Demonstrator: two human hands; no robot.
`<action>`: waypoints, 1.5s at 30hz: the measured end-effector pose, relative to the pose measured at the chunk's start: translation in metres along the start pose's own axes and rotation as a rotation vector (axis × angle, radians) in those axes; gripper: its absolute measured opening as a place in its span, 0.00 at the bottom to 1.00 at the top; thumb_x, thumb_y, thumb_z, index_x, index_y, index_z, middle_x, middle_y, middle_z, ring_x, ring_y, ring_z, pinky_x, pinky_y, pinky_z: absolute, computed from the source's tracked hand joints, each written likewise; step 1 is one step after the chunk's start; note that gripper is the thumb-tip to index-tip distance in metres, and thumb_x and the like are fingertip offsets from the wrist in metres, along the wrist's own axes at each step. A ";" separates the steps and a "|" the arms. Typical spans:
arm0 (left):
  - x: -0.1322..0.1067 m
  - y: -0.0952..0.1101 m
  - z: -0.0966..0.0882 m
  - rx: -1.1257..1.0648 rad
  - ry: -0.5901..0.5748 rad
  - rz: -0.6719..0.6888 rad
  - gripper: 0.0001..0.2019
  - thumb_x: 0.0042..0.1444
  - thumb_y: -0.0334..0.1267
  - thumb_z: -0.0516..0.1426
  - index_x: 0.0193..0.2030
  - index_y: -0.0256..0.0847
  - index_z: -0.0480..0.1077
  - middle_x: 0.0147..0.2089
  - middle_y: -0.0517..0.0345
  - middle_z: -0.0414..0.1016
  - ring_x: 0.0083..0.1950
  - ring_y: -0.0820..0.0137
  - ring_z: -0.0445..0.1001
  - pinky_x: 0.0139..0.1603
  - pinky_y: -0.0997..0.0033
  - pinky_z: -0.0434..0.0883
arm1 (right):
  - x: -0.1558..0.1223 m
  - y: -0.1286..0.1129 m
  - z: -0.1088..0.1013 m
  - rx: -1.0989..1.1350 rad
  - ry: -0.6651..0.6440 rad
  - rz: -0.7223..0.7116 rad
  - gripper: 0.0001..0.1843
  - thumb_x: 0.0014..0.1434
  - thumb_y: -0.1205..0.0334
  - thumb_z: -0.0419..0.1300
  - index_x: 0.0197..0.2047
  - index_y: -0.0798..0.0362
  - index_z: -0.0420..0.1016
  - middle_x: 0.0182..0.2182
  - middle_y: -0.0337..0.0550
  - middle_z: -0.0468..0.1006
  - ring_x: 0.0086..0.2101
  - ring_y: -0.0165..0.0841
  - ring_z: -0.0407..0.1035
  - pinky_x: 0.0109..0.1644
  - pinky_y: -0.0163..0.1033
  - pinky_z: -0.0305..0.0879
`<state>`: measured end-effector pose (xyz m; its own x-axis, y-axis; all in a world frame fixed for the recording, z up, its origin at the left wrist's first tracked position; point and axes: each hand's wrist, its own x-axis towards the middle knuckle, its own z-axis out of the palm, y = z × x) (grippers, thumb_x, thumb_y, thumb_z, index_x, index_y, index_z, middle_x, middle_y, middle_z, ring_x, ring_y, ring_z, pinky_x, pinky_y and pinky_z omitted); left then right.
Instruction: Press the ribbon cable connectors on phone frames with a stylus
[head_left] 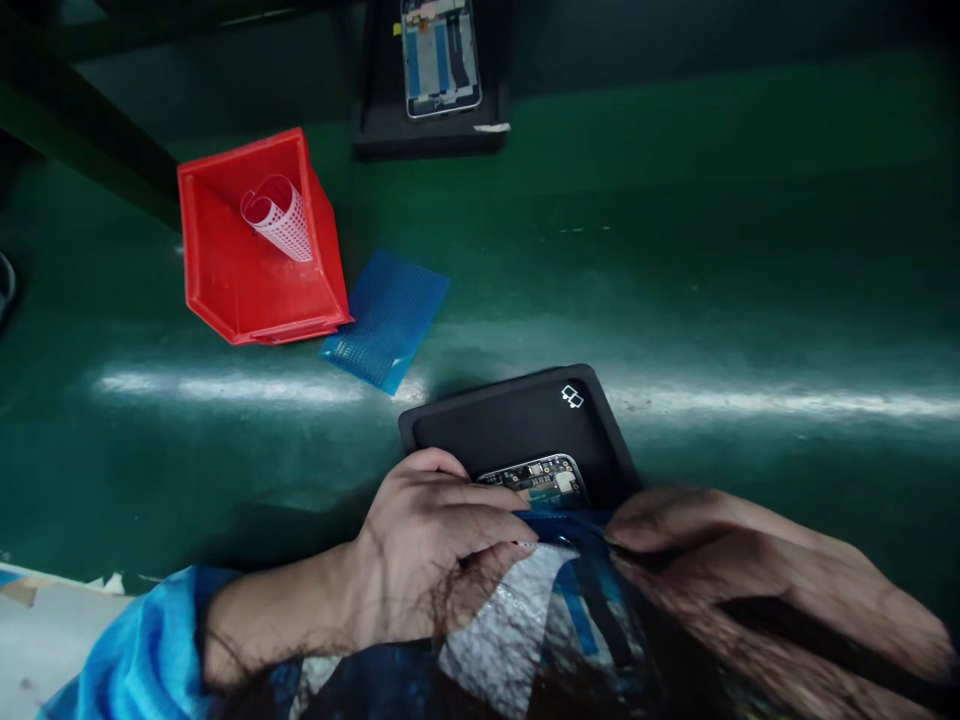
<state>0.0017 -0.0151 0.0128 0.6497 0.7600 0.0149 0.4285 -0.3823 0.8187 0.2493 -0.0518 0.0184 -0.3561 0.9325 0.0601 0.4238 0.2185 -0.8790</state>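
Low in the picture, my left hand [427, 530] pinches the edge of a thin blue film [570, 522], fingers closed. My right hand [735, 560] grips the same film farther right, between thumb and fingers. Below the left fingertips hangs a whitish, silvery sheet [499, 625]; whether it is joined to the film, I cannot tell. Under the hands lies an opened phone [566, 475], its circuit board showing at the top end. It rests on a black tray [487, 415]. Loose hair and the hands hide much of the phone's lower part.
A red bin [225, 260] holding a rolled white perforated sheet [281, 220] stands at left. Beside it lies a blue perforated sheet [390, 315]. At the back, another opened phone [442, 60] rests on a black tray [427, 140]. The green tabletop [750, 280] has a glossy reflection across it.
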 end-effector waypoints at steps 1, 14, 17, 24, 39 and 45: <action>0.000 0.000 0.000 0.001 0.002 0.006 0.05 0.59 0.35 0.58 0.39 0.46 0.75 0.44 0.65 0.84 0.35 0.72 0.82 0.47 0.67 0.69 | 0.001 -0.001 -0.001 0.023 0.002 0.002 0.11 0.65 0.55 0.48 0.34 0.38 0.69 0.32 0.42 0.80 0.36 0.41 0.79 0.37 0.40 0.80; 0.000 -0.001 0.001 -0.020 -0.010 -0.021 0.04 0.59 0.36 0.58 0.39 0.47 0.75 0.44 0.66 0.84 0.38 0.72 0.82 0.48 0.67 0.69 | -0.004 0.000 -0.001 0.161 -0.040 0.089 0.15 0.60 0.67 0.54 0.33 0.34 0.76 0.33 0.40 0.83 0.34 0.41 0.80 0.35 0.38 0.81; 0.000 -0.001 0.002 -0.023 0.006 -0.011 0.04 0.59 0.36 0.58 0.39 0.48 0.75 0.44 0.66 0.84 0.38 0.72 0.82 0.47 0.67 0.69 | -0.004 0.000 -0.002 0.175 -0.001 0.127 0.15 0.61 0.65 0.54 0.32 0.35 0.76 0.33 0.42 0.83 0.34 0.41 0.80 0.34 0.39 0.81; 0.000 -0.003 0.006 -0.021 0.080 0.019 0.02 0.58 0.36 0.60 0.37 0.47 0.74 0.41 0.70 0.84 0.36 0.77 0.82 0.46 0.70 0.68 | 0.004 0.011 -0.009 0.189 -0.091 -0.092 0.08 0.63 0.55 0.54 0.34 0.42 0.73 0.31 0.45 0.80 0.37 0.39 0.79 0.40 0.38 0.79; 0.002 -0.004 0.006 0.005 0.105 0.043 0.02 0.58 0.36 0.60 0.38 0.47 0.73 0.42 0.70 0.84 0.33 0.76 0.81 0.45 0.69 0.69 | 0.001 0.011 -0.006 0.123 -0.099 -0.079 0.06 0.62 0.56 0.55 0.34 0.42 0.71 0.33 0.45 0.79 0.38 0.39 0.78 0.40 0.36 0.79; 0.001 -0.003 0.004 0.008 0.072 0.044 0.03 0.58 0.36 0.60 0.39 0.47 0.74 0.42 0.69 0.84 0.35 0.73 0.82 0.44 0.67 0.71 | -0.006 -0.004 0.009 0.090 0.069 0.108 0.12 0.62 0.50 0.54 0.28 0.40 0.70 0.29 0.41 0.79 0.33 0.39 0.77 0.35 0.37 0.78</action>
<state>0.0035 -0.0150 0.0081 0.6214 0.7781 0.0925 0.4057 -0.4204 0.8116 0.2417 -0.0605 0.0172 -0.2529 0.9675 -0.0070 0.3786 0.0923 -0.9210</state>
